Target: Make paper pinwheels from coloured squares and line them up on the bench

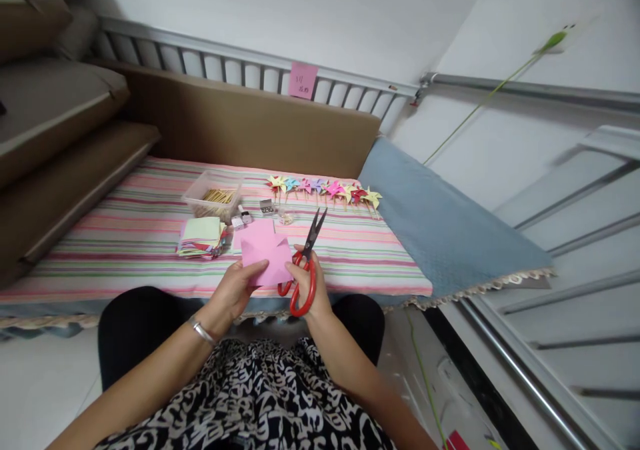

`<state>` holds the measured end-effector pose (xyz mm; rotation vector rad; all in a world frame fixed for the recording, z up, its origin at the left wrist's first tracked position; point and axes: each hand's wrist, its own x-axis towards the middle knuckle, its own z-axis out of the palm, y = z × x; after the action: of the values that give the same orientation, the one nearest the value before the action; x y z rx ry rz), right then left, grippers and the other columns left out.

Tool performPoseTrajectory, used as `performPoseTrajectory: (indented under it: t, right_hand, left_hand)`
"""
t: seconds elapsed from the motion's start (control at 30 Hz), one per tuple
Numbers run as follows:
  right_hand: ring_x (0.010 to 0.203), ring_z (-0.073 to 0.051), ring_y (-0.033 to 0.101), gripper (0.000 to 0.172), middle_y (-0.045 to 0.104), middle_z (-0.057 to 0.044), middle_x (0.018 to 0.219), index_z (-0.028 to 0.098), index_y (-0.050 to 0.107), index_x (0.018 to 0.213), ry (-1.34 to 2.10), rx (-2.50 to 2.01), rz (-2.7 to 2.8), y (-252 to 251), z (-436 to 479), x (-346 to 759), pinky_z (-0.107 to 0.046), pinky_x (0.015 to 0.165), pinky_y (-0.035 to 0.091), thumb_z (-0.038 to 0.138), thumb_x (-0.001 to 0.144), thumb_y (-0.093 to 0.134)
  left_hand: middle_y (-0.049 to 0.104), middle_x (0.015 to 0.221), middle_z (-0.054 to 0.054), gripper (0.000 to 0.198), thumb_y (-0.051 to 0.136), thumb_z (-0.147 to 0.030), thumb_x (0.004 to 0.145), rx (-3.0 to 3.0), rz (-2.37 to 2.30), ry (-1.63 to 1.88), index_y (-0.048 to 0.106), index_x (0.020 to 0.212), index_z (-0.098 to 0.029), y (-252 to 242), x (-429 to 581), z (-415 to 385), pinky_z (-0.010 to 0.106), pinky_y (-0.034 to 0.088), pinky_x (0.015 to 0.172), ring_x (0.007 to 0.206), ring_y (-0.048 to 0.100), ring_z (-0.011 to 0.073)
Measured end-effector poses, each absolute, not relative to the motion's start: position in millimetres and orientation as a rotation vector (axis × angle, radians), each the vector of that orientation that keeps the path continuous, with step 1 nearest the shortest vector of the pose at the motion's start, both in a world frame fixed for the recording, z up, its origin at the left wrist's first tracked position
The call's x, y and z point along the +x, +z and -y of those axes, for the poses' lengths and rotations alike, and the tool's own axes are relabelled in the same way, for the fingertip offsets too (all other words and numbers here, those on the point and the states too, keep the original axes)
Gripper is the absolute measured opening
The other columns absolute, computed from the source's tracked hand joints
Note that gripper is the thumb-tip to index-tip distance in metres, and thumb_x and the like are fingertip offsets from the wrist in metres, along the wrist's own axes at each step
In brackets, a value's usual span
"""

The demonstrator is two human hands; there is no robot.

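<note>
My left hand (pixel 236 289) grips a square of pink paper (pixel 273 267) by its left side, thumb on top. Cuts at the paper's upper corners leave pointed flaps. My right hand (pixel 311 283) holds red-handled scissors (pixel 304 297), blades pointing up and slightly spread, while its thumb and fingers also pinch the paper's right edge. Beyond the paper lies another pink sheet (pixel 257 231) on the striped cloth. A stack of coloured paper squares (pixel 203 231) sits left of it, beside a clear plastic box (pixel 200 190) with thin wooden sticks (pixel 219 197).
Several paper pinwheels (pixel 333 189) on sticks lie in a row at the back. Small boxes (pixel 242 218), a little open case (pixel 267 207) and a clear container (pixel 286 218) stand near the middle. A brown board (pixel 250 127) and metal railing (pixel 225 50) close off the far side.
</note>
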<state>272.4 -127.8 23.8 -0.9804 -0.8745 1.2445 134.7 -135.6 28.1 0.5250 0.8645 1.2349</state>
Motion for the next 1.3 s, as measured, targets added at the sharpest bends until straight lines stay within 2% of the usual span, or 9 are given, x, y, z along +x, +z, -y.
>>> performPoseTrajectory:
  t: [0.23,0.4,0.57,0.73,1.17,1.3]
  right_hand:
    - [0.086,-0.017,0.061,0.045,0.064,-0.002,0.094,0.023,0.053,0.117,1.249,-1.162,1.500,35,155,302,-0.032,0.081,0.047,0.024,0.073,0.064]
    - [0.055,-0.012,0.054,0.041,0.060,0.000,0.068,0.017,0.062,0.112,1.486,-1.277,1.701,37,177,315,-0.025,0.054,0.046,0.040,0.078,0.063]
    - [0.039,-0.006,0.042,0.033,0.052,0.005,0.055,0.016,0.062,0.103,1.587,-1.447,1.699,45,184,313,-0.018,0.040,0.034,0.039,0.079,0.061]
    - [0.037,-0.005,0.040,0.027,0.049,0.007,0.050,0.016,0.062,0.095,1.599,-1.445,1.722,52,186,309,-0.017,0.039,0.031,0.038,0.080,0.060]
    - [0.041,-0.005,0.040,0.020,0.048,0.007,0.051,0.017,0.063,0.091,1.530,-1.433,1.754,53,185,300,-0.018,0.047,0.035,0.033,0.081,0.061]
    - [0.041,-0.006,0.040,0.022,0.048,0.007,0.051,0.017,0.064,0.093,1.525,-1.450,1.751,52,185,300,-0.019,0.046,0.033,0.036,0.081,0.062]
  left_hand:
    - [0.075,0.078,0.009,0.041,0.084,-0.018,0.051,0.594,-1.077,1.301,0.070,0.088,-0.009,37,105,123,0.028,0.054,0.064,0.064,0.068,0.0190]
    - [0.075,0.075,0.008,0.037,0.085,-0.018,0.050,0.644,-1.163,1.247,0.071,0.083,-0.009,45,86,119,0.025,0.053,0.060,0.061,0.067,0.0167]
    - [0.075,0.079,0.009,0.042,0.083,-0.017,0.051,0.665,-1.134,1.207,0.070,0.090,-0.009,49,80,116,0.028,0.055,0.064,0.067,0.068,0.0190]
    - [0.075,0.078,0.009,0.040,0.083,-0.016,0.052,0.665,-1.120,1.215,0.070,0.089,-0.008,51,79,116,0.027,0.055,0.064,0.066,0.068,0.0186]
    - [0.075,0.076,0.008,0.036,0.081,-0.015,0.056,0.647,-1.048,1.183,0.070,0.090,-0.010,50,81,118,0.029,0.056,0.064,0.064,0.068,0.0191]
    - [0.075,0.078,0.009,0.037,0.081,-0.015,0.056,0.656,-1.039,1.178,0.069,0.090,-0.009,51,81,119,0.030,0.056,0.066,0.066,0.068,0.0193]
